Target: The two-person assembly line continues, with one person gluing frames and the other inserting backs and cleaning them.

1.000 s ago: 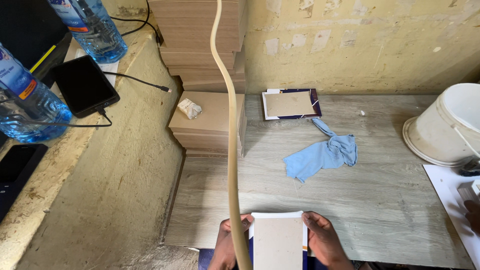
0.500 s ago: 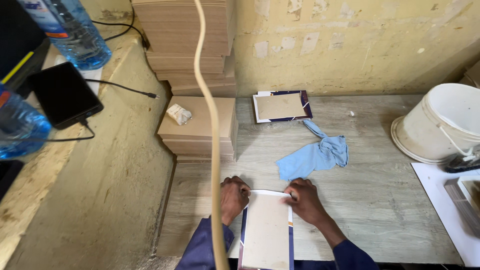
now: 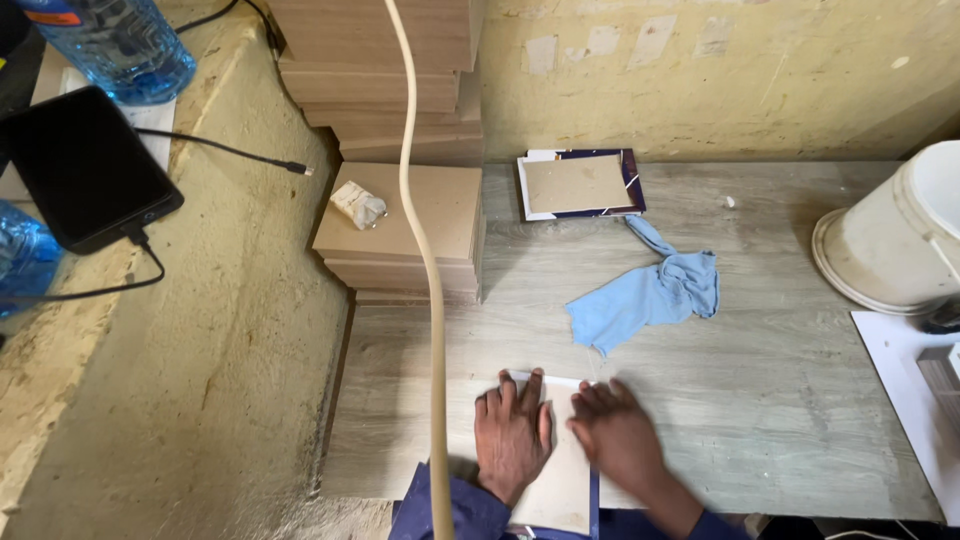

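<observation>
My left hand (image 3: 512, 435) lies flat, palm down, fingers spread, on a white rectangular sheet (image 3: 560, 485) at the near edge of the grey wooden table (image 3: 780, 400). My right hand (image 3: 618, 440) presses flat on the same sheet just to the right, slightly blurred. Both hands rest on the sheet without gripping it. A dark blue edge shows under the sheet's right side. A crumpled light blue cloth (image 3: 650, 295) lies a short way beyond my right hand.
A stack of brown boards (image 3: 400, 225) with a crumpled white wad (image 3: 358, 205) stands at the left, taller stacks behind. A board on a dark blue cover (image 3: 580, 185) lies by the wall. A white bucket (image 3: 895, 240), a dark tablet (image 3: 85, 165), water bottles and a hanging beige cord (image 3: 425, 270).
The sheet went from held at its corners to lying on the table. Both hands moved onto its top and now press flat, side by side. The view shifted closer.
</observation>
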